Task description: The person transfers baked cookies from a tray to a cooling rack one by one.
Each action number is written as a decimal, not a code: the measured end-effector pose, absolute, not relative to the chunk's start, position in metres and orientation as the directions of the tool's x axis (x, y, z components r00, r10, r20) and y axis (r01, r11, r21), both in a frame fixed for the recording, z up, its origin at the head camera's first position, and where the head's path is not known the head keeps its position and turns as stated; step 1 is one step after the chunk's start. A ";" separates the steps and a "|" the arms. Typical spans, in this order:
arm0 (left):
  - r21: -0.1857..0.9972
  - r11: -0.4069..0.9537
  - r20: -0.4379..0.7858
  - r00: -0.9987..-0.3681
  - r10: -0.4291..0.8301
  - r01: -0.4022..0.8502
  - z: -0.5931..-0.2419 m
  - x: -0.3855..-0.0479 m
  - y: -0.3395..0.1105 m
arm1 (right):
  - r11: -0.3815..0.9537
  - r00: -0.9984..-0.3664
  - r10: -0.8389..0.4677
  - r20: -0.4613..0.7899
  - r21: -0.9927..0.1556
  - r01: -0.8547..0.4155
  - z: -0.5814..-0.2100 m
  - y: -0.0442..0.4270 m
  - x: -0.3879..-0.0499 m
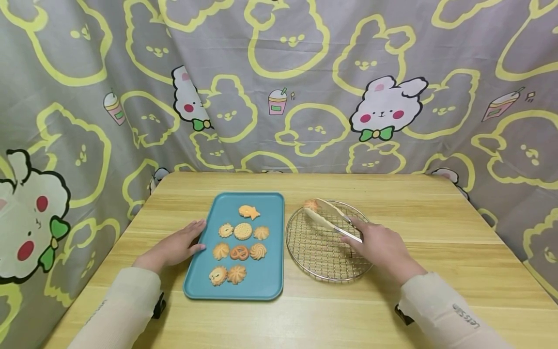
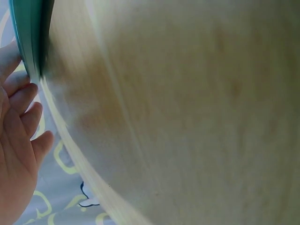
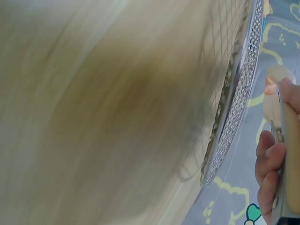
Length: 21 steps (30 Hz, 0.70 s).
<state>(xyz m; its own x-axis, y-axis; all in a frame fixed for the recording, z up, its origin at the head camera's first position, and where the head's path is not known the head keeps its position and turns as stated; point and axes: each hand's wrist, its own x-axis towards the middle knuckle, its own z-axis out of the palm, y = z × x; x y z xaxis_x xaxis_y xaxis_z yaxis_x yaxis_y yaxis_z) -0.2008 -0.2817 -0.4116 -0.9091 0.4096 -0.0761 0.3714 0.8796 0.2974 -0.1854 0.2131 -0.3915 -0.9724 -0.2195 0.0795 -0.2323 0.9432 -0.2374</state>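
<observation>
My left hand (image 1: 176, 246) rests against the left edge of a teal tray (image 1: 266, 274), its fingers extended along the rim. Cookies of various shapes lie in rows on the tray, among them a fish-shaped cookie (image 1: 248, 211), a round cookie (image 1: 243, 231) and a pretzel-shaped one (image 1: 239, 252). With my right hand (image 1: 385, 246) I grip a pair of tongs (image 1: 321, 220). Between the tong tips is a browned cookie (image 1: 310, 204), held over the far left side of a round wire rack (image 1: 318, 259). The right wrist view shows the fingers around the tongs' handle (image 3: 291, 159).
Both the tray and the rack stand on a wooden table (image 1: 331, 315), the rack just right of the tray. A grey curtain (image 1: 305, 63) with cartoon prints hangs behind the table and along its sides.
</observation>
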 end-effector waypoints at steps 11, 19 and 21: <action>0.302 0.880 -0.080 -0.910 0.407 0.367 -0.410 -0.201 -0.281 | 0.960 -0.986 -0.156 0.062 -0.225 -0.166 -0.391 0.229 -0.186; 0.302 0.880 -0.080 -0.910 0.407 0.367 -0.411 -0.201 -0.282 | 0.965 -0.992 -0.122 0.025 -0.230 -0.125 -0.393 0.240 -0.185; 0.303 0.879 -0.081 -0.909 0.408 0.368 -0.412 -0.201 -0.283 | 0.966 -0.993 -0.116 0.019 -0.230 -0.118 -0.393 0.242 -0.185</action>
<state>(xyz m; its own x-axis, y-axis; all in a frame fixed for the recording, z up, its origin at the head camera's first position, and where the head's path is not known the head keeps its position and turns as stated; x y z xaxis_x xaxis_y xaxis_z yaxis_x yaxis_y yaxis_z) -0.2012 -0.2825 -0.4116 -0.9092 0.4084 -0.0807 0.3681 0.8792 0.3026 -0.1851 0.2418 -0.3935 -0.9930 -0.1164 0.0192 -0.1177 0.9660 -0.2304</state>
